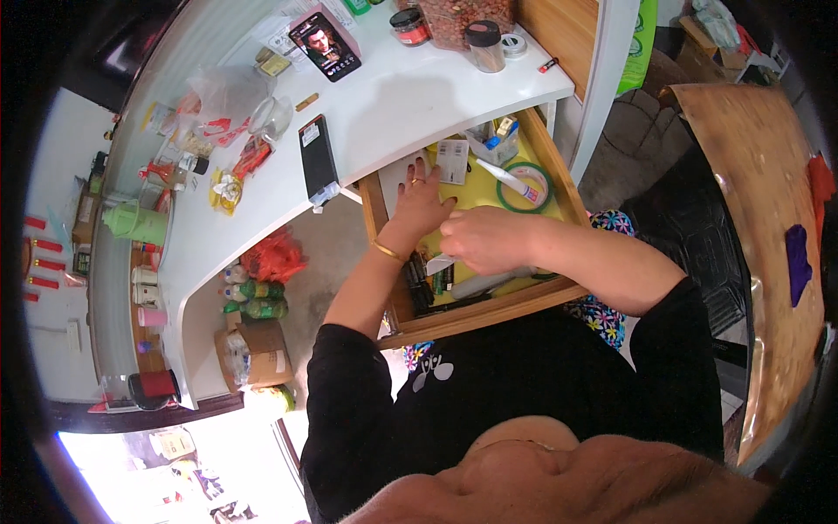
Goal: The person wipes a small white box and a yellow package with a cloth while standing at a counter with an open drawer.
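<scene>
An open wooden drawer (488, 306) lies before me under the white desk. My left hand (422, 203) is spread inside it, palm down near the left side, by a white printed card (452, 162). My right hand (481, 239) is closed beside it, with a small white piece (440, 263) showing at its lower edge; the grip is partly hidden. To the right, a white tube (510, 180) lies across a roll of green tape (548, 190). Behind them is a clear plastic box (501, 147) with small items. Black pens or markers (419, 281) lie at the drawer's front left.
On the white desk (386, 105) are a phone (325, 46) showing video, a black box (317, 157), plastic bags (229, 98) and lidded jars (484, 46). A cardboard box (268, 354) and bottles (262, 298) stand below. A wooden board (746, 196) is at the right.
</scene>
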`<state>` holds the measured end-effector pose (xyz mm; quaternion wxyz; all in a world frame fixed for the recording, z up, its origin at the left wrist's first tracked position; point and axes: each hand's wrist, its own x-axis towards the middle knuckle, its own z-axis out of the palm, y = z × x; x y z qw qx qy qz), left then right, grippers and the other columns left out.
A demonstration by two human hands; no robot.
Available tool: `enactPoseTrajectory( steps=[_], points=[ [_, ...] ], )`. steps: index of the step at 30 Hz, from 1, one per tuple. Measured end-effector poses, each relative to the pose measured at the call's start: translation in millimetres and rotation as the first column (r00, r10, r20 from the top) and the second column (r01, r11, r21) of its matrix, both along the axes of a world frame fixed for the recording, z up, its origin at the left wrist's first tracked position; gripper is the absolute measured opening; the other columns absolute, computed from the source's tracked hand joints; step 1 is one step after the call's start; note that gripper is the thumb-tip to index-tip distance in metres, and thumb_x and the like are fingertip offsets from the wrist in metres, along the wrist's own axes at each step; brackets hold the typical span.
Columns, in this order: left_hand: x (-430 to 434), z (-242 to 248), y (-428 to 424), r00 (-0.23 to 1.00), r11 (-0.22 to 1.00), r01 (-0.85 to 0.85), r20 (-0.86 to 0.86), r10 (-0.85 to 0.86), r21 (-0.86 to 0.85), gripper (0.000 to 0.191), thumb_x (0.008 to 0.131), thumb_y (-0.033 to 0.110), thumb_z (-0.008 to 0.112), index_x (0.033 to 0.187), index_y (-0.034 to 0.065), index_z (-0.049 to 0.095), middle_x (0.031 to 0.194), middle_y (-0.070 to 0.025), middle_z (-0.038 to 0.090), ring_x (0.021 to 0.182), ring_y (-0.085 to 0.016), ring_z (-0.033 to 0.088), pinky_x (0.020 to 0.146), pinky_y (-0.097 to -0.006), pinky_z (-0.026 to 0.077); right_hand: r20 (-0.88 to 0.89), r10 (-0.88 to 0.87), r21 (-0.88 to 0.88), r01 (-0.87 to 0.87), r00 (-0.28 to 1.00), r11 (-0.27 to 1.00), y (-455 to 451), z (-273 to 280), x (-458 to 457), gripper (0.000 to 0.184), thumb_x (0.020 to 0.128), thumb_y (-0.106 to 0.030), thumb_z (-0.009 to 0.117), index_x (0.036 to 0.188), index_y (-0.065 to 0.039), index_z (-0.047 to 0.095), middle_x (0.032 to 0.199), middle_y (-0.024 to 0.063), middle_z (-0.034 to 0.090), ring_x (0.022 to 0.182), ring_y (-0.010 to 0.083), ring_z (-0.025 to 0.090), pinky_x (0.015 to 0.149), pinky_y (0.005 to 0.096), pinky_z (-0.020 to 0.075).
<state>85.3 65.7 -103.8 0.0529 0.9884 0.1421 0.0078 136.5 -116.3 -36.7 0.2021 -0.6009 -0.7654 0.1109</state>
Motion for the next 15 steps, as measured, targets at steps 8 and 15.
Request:
enactPoseTrajectory(
  steps=[8,15],
  points=[
    [-28.5,132.0,-19.0,0.996,0.911,-0.084,-0.036,0.075,-0.403,0.040,0.086,0.033,0.060,0.108,-0.0004,0.060,0.118,-0.0222,0.057,0.104,-0.032,0.058,0.081,-0.0376,0.048,-0.060,0.024,-0.057,-0.027,0.998,0.998,-2.7,0.9,0.2,0.007,0.069,-0.003,0.054,0.072,0.001,0.059,0.079,0.0151,0.058,0.083,0.0326,0.057,0.073,0.0419,0.0486],
    [-38.9,114.2,67.8,0.835,0.887,-0.385,0.505,0.217,0.256,0.052,0.083,0.036,0.058,0.122,0.0023,0.052,0.125,-0.0274,0.050,0.107,-0.042,0.055,0.088,-0.0465,0.047,-0.036,0.013,-0.099,-0.017,0.999,0.995,-2.9,7.2,-2.5,0.009,0.070,-0.004,0.054,0.074,0.001,0.060,0.081,0.0144,0.059,0.085,0.0321,0.058,0.074,0.0404,0.0492]
  ],
)
